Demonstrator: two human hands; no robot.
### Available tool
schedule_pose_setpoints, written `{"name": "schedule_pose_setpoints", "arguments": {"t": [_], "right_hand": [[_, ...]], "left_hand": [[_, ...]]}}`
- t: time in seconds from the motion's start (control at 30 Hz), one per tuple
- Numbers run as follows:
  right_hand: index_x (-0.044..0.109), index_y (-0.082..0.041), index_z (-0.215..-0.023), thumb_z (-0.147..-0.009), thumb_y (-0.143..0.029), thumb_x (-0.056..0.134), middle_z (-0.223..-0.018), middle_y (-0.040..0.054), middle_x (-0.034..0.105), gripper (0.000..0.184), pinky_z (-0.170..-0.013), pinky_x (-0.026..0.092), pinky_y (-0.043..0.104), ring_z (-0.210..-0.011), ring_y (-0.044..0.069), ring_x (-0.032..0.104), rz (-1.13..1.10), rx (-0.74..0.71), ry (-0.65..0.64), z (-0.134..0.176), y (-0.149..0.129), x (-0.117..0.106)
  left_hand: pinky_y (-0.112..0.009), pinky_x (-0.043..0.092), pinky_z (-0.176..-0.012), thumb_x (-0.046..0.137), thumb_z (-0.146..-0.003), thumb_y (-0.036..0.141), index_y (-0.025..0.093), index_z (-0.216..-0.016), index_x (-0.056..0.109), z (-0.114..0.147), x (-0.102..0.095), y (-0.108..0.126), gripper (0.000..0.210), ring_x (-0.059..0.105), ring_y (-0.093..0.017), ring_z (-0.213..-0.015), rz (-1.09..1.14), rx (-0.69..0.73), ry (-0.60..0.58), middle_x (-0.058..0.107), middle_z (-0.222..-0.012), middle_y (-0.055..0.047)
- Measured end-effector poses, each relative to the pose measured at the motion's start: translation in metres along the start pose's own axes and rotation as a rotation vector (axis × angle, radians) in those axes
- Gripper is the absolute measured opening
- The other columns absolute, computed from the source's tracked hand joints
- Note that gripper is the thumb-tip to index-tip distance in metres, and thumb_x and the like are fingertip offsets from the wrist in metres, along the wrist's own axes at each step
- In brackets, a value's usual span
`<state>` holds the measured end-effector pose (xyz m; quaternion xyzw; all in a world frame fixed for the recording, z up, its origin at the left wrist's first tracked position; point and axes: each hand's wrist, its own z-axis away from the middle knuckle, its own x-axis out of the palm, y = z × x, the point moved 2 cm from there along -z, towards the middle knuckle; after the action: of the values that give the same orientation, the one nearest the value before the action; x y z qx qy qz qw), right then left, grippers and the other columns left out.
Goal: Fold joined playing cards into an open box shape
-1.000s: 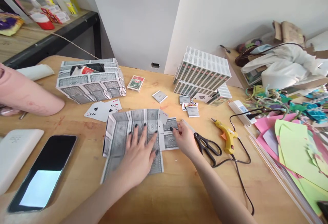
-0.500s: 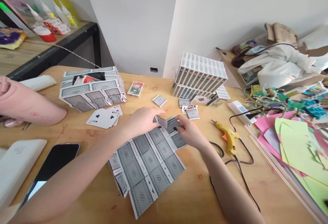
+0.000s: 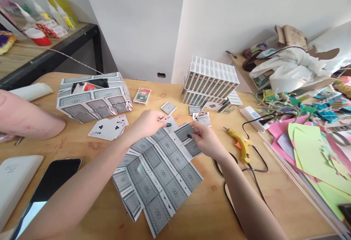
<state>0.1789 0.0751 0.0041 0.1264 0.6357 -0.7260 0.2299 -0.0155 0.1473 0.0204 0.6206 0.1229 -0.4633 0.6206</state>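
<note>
Playing-card panel [image 3: 168, 172] lies on the counter [image 3: 98, 214] — just below the left grip [image 3: 150, 123], seemingly pinching an ace [image 3: 173, 123], and the right grip [image 3: 207, 137], pinching the side flap [image 3: 183, 134] — with flap positioning likely in hand, calling for steady alignment.

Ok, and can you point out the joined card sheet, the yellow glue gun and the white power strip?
Joined card sheet [image 3: 166, 170]: head view, on a patterned card back near its middle.
Yellow glue gun [image 3: 244, 144]: head view, where body meets handle.
White power strip [image 3: 251, 117]: head view, on its upper face.
</note>
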Motion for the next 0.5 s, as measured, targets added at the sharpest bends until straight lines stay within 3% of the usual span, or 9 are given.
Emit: {"name": "schedule_pose_setpoints", "arguments": {"t": [0.3, 0.5], "right_hand": [[0.057, -0.021, -0.090, -0.074, -0.014, 0.048, -0.075, 0.0000, 0.066, 0.020, -0.067, 0.046, 0.027, -0.072, 0.017, 0.059, 0.010, -0.011, 0.016, 0.0034, 0.0015, -0.0008], [0.058, -0.022, -0.091, -0.073, -0.014, 0.048, -0.078, -0.0001, 0.067, 0.021, -0.065, 0.045, 0.026, -0.071, 0.017, 0.060, 0.022, 0.002, 0.021, 0.0034, 0.0032, 0.0005]], "left_hand": [[-0.022, 0.020, -0.047, 0.059, -0.070, 0.036, 0.017, -0.052, 0.048, -0.0030, -0.0007, -0.0006, 0.028, 0.033, -0.008, -0.044, 0.058, -0.009, -0.005, 0.038, -0.045, 0.007], [-0.020, 0.030, -0.051, 0.057, -0.072, 0.041, 0.017, -0.073, 0.066, -0.0019, 0.0021, 0.0022, 0.026, 0.051, -0.012, -0.060, 0.094, 0.060, -0.067, 0.064, -0.067, 0.002]]}}
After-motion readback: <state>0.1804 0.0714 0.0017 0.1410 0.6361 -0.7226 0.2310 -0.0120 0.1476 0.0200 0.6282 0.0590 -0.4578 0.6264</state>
